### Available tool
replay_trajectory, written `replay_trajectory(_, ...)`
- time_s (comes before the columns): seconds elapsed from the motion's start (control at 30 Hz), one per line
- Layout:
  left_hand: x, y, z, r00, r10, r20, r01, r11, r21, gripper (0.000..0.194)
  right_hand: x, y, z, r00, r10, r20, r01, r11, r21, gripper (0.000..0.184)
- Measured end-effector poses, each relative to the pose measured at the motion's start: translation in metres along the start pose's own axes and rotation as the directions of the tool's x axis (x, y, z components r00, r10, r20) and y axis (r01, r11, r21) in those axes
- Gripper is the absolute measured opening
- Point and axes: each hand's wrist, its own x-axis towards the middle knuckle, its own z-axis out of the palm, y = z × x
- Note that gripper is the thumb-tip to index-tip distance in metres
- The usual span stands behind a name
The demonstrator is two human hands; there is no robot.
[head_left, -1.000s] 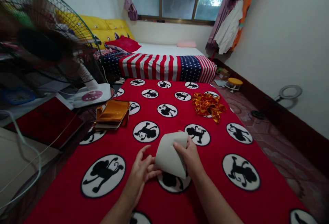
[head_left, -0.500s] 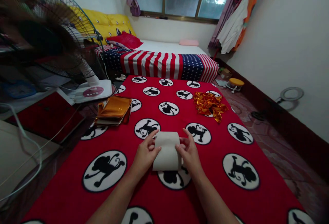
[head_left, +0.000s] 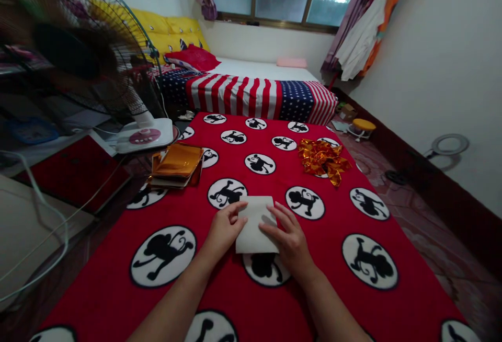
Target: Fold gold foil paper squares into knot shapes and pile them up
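Observation:
A folded off-white sheet of paper (head_left: 254, 221) lies flat on a red blanket (head_left: 333, 258) printed with black monkeys in white circles. My left hand (head_left: 224, 228) rests on the sheet's left edge, thumb and fingers pressing it down. On the sheet's right side my right hand (head_left: 287, 237) lies flat with its fingers stretched across the paper. A stack of gold foil sheets (head_left: 176, 163) sits to the far left, and a heap of folded gold foil pieces (head_left: 322, 160) lies at the far right of the blanket.
A standing fan (head_left: 78, 59) with its white base (head_left: 143, 137) is at the left, by a red flat case (head_left: 74, 172) and a cable. A bed with a stars-and-stripes cover (head_left: 251, 96) stands beyond the blanket. A yellow-lidded container (head_left: 361, 126) sits on the floor at right.
The sheet went from held up and curved between both hands to folded over and laid flat. Both hands came down onto it and now press it against the blanket.

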Motion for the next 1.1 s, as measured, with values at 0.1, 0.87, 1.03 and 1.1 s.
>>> replay_trajectory(0.1, -0.003, 0.004, -0.011, 0.975, 0.222, 0.025, -0.216, 0.911, 0.351, 0.031, -0.002, 0.005, 0.002, 0.991, -0.035, 0.130, 0.031, 0.999, 0.028, 0.045)
replay_trajectory(0.87, -0.019, 0.007, -0.019, 0.955, 0.169, 0.245, -0.292, 0.692, 0.660, 0.024, 0.008, -0.018, 0.004, 0.876, 0.475, 0.083, -0.478, 0.835, 0.271, 0.020)
replay_trajectory(1.03, -0.011, 0.011, -0.009, 0.978, 0.137, 0.155, -0.207, 0.627, 0.751, 0.021, 0.022, -0.021, 0.012, 0.823, 0.567, -0.040, -0.562, 0.822, 0.093, 0.013)
replay_trajectory(1.1, -0.011, 0.011, -0.005, 0.982, 0.151, 0.115, -0.182, 0.573, 0.799, 0.017, 0.023, -0.022, 0.014, 0.823, 0.560, -0.091, -0.565, 0.825, -0.026, 0.010)
